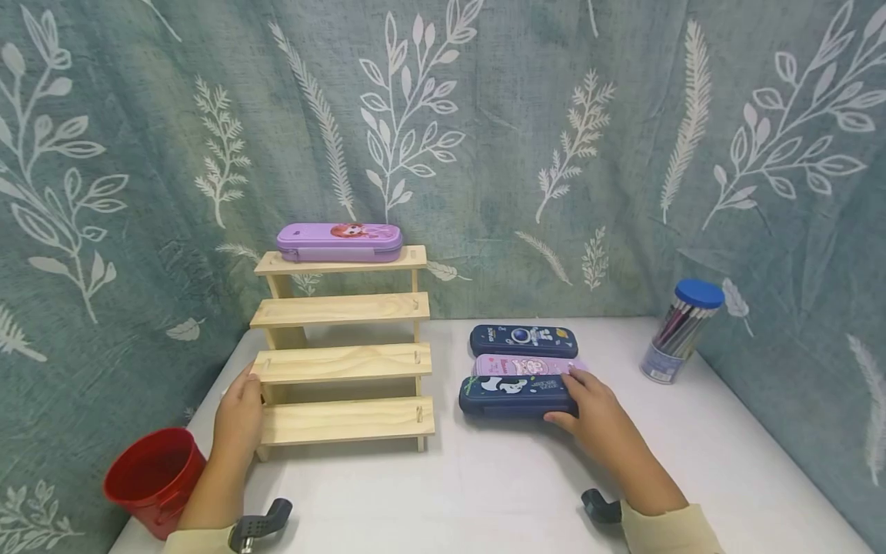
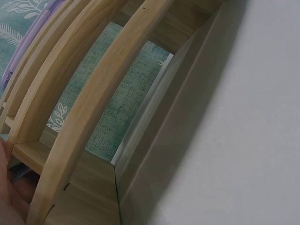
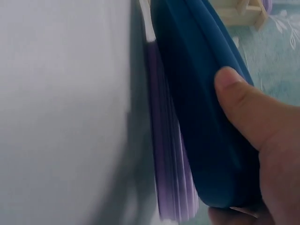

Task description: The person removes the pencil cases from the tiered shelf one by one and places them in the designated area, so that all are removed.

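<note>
My right hand [image 1: 609,423] grips the right end of a dark blue pencil case [image 1: 515,396] with a panda on its lid. In the right wrist view the thumb lies along the side of this case [image 3: 206,103]. Behind it are a pink pencil case [image 1: 508,365] with a cartoon figure and a navy one [image 1: 524,340] with an astronaut. On the left, my left hand [image 1: 238,422] holds the side of a four-tier wooden display shelf [image 1: 342,363]; some of its fingers are hidden behind the wood. A purple pencil case [image 1: 339,243] lies on the top tier.
A red bucket [image 1: 155,477] stands left of my left forearm. At the right back is a clear tub of pencils [image 1: 674,335] with a blue lid. Patterned green cloth [image 1: 498,192] hangs around the white table [image 1: 443,492].
</note>
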A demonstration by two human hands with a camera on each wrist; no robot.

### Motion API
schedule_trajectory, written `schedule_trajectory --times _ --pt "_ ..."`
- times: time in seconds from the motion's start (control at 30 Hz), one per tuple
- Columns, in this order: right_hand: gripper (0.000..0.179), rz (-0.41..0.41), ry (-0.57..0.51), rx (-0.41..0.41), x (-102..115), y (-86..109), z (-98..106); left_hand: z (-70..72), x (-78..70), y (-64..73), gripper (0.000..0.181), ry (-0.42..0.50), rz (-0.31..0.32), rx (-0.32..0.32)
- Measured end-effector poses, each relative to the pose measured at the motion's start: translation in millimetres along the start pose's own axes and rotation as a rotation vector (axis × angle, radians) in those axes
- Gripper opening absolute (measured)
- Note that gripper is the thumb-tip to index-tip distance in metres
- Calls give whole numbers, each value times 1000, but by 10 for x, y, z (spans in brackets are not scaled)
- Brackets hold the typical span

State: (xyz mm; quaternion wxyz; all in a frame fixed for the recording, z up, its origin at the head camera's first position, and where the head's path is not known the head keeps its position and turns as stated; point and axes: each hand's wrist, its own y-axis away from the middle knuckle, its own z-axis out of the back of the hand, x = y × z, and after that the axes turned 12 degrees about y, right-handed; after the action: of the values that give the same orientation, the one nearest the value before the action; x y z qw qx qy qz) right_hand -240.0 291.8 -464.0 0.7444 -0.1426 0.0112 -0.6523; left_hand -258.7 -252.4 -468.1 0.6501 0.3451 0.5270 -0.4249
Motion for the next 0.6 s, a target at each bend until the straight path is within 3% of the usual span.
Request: schedule_trajectory --times 0.6 --pt "92 -49 -82 169 -417 69 -23 2 -14 8 64 5 5 1"
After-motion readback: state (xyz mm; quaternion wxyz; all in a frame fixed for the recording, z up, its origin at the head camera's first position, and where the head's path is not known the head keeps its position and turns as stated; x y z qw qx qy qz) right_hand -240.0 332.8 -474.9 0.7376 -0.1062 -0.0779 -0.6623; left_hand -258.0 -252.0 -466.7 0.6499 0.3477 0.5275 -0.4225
